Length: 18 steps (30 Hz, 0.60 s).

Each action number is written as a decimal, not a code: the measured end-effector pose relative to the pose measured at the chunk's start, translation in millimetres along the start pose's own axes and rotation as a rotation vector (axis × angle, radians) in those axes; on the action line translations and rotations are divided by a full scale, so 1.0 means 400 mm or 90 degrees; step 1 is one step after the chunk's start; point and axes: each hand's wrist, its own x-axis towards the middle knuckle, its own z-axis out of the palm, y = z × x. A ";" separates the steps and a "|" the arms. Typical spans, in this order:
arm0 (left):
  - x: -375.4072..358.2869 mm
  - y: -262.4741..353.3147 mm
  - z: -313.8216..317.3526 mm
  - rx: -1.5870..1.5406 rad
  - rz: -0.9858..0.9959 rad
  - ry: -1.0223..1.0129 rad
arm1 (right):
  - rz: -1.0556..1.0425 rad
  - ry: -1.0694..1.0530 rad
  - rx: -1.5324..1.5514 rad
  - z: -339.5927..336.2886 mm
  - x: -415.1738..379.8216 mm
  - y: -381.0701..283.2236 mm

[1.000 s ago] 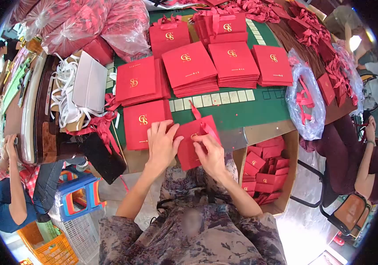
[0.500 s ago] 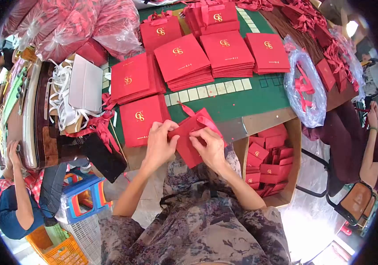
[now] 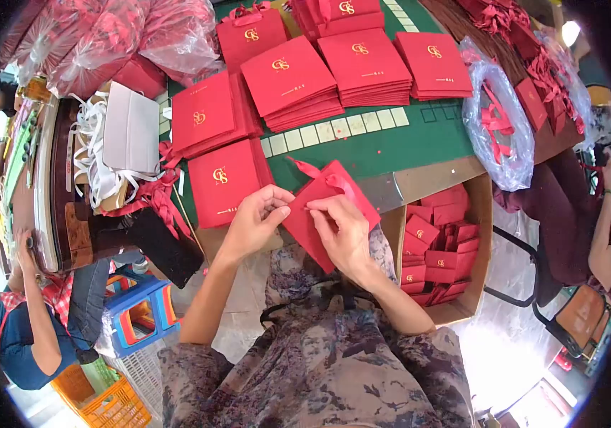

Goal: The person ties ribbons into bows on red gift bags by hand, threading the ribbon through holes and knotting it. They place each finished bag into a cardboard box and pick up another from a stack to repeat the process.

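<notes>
A small red paper bag [image 3: 310, 227] with a red ribbon [image 3: 339, 182] at its top is tilted in front of me at the table's near edge. My left hand [image 3: 259, 220] is at the bag's left edge, thumb and forefinger curled close together; whatever lies between them is too small to make out. On the bag's face rests my right hand [image 3: 342, 232], its thumb and fingers pinched around something hidden. Beside my left hand lies a stack of red bags [image 3: 223, 187] with gold lettering. More red stacks [image 3: 289, 80] stand behind on the green table mat [image 3: 384, 155].
A cardboard box [image 3: 471, 289] of red bags stands below the table edge at right. Left are white bags [image 3: 132, 132] and a black item [image 3: 165, 246]. A plastic bag [image 3: 498, 139] holds ribbons. Co-workers' arms [image 3: 41, 314] show at both sides.
The view has shifted slightly. The red bag has turned a little and its face shows more. My left fingers have moved slightly off its edge, and my right fingers have drawn closer together.
</notes>
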 end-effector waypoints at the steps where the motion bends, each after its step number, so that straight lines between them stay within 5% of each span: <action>1: -0.001 0.002 0.001 -0.006 0.004 -0.004 | 0.027 0.003 0.007 -0.003 0.000 -0.002; 9: -0.022 0.033 0.019 0.012 0.019 0.013 | -0.018 -0.019 -0.028 -0.019 0.005 -0.014; 15: -0.035 0.058 0.046 0.118 0.028 0.068 | 0.108 -0.043 0.043 -0.024 0.015 -0.040; 18: -0.038 0.067 0.063 0.235 0.082 0.115 | -0.024 -0.028 -0.078 -0.023 0.023 -0.044</action>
